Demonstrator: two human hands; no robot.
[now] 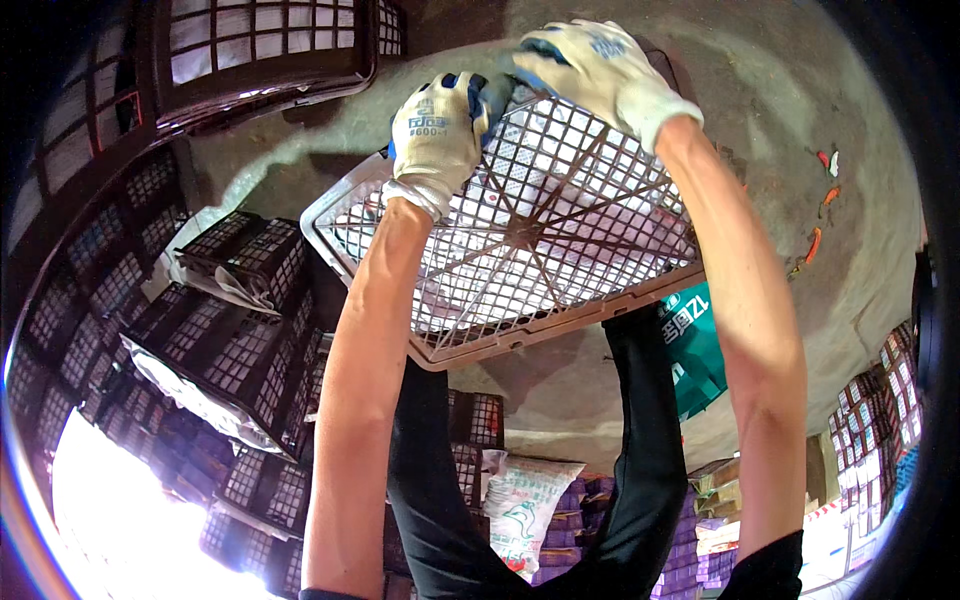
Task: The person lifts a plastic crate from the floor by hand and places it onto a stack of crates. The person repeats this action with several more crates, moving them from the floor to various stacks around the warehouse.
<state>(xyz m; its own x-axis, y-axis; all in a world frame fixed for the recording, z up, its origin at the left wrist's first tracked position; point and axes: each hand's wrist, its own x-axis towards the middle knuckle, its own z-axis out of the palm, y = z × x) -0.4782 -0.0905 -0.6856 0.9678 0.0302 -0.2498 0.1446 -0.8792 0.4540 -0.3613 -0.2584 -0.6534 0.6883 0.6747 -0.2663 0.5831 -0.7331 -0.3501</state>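
Note:
A brown plastic mesh crate (525, 232) is tilted before me, with white and pinkish material showing through its grid. My left hand (439, 135), in a cream knitted glove with blue coating, is at its far left edge, fingers curled over the rim. My right hand (592, 71), gloved alike, lies at the crate's far corner, its fingers bent down around the rim. The fingertips of both hands are partly hidden, and the spot between them is blurred.
Dark mesh crates (217, 337) stand stacked at left, another crate (262, 45) at upper left. A green bag (694, 352) lies by my leg. Red chili peppers (814, 244) lie on the concrete floor (780, 97). A printed white sack (525, 510) stands behind my legs.

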